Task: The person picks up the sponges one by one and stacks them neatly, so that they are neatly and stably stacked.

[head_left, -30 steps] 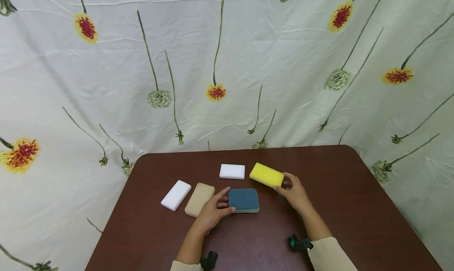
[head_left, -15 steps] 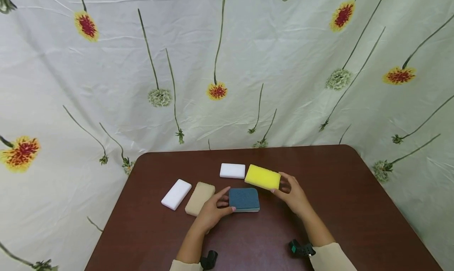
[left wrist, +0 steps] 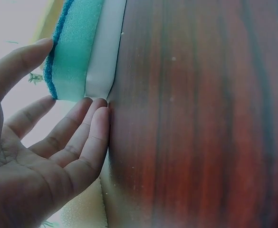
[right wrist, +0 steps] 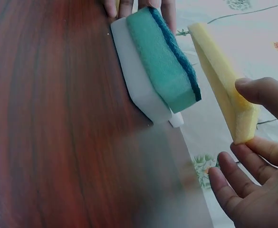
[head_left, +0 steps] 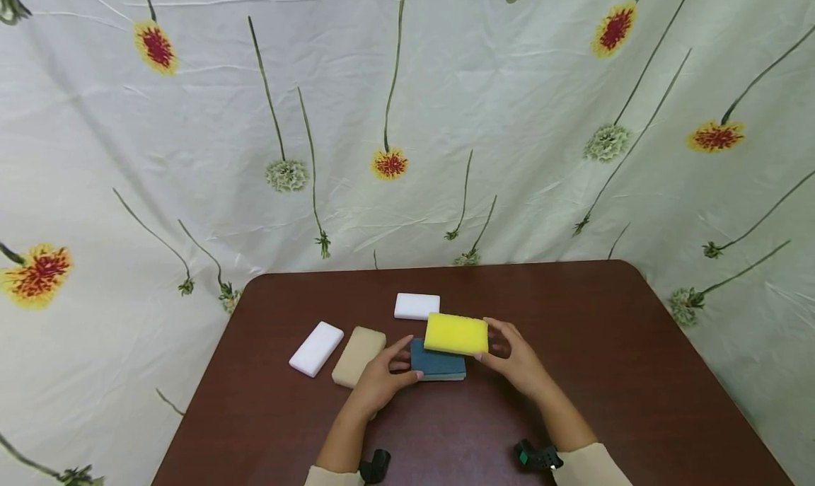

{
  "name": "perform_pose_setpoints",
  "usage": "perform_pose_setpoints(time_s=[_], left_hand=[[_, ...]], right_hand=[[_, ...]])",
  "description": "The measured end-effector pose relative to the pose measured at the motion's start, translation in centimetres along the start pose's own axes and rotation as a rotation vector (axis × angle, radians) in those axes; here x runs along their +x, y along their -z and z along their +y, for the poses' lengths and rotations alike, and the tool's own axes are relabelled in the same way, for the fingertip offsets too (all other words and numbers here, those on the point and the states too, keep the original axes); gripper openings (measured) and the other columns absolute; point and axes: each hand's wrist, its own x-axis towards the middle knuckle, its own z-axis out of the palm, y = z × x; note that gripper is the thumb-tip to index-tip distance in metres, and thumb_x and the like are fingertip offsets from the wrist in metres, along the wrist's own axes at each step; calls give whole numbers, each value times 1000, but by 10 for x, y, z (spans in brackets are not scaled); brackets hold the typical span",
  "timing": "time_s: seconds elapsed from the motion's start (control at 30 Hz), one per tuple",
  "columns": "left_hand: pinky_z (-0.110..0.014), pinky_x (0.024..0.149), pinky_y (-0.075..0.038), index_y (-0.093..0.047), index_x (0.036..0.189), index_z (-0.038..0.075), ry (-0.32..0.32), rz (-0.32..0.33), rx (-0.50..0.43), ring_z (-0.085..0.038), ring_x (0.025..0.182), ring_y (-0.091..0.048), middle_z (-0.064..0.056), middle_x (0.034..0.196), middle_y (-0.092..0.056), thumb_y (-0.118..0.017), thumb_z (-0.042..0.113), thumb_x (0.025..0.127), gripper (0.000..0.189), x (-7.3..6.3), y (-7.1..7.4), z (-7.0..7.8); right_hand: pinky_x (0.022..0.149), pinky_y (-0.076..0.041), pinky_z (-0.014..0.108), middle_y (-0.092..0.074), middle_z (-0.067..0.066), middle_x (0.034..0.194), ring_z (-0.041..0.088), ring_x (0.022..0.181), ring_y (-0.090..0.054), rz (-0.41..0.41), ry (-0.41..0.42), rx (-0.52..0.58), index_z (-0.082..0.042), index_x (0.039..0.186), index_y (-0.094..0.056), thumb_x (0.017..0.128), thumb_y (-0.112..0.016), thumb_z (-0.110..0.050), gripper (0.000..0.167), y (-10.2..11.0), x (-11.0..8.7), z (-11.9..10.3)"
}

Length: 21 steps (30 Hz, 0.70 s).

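A blue-topped green scouring sponge (head_left: 438,363) lies on a white sponge (left wrist: 100,57), the two stacked on the table. My left hand (head_left: 378,380) holds the stack's left end, thumb at the near corner and index finger at the far one. In the left wrist view, other fingertips touch the white layer. Pinched by its right end, a yellow sponge (head_left: 456,334) is in my right hand (head_left: 517,362). It covers part of the blue top in the head view. The right wrist view shows the yellow sponge (right wrist: 226,88) tilted and apart from the stack.
A white block (head_left: 417,306) lies behind the stack. To the left are a beige sponge (head_left: 359,356), partly behind my left hand, and another white block (head_left: 316,349). The brown table (head_left: 592,344) ends at a flower-print cloth (head_left: 541,118).
My right hand has brought the yellow sponge left and nearer, from beside the stack to over its blue top. The left hand stays at the stack's left end.
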Motion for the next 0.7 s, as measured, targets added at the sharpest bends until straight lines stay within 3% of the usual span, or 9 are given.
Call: perform_pose_setpoints(time_s=[0.4,0.7], left_hand=[[-45,95,-53,-42,155,19,10,-1,-10,-31,122,-59,-14,134,-57,-79,25,88,77,2,0,-1],[-34,86,-54,-44,154,18,-24,-1,-35,-26,113,-64,-12,126,-62,-81,22,86,78,1,-1,0]], right_hand=[[105,-51,45,-49,10,147,31,128,-58,-63,37,15,-12,150,-47,86,-82,-22,73,-13,-5,-5],[97,-55,49,-48,16,146,37,131,-54,-101,150,40,-5,149,-45,85,-81,-10,73,-20,-6,-6]])
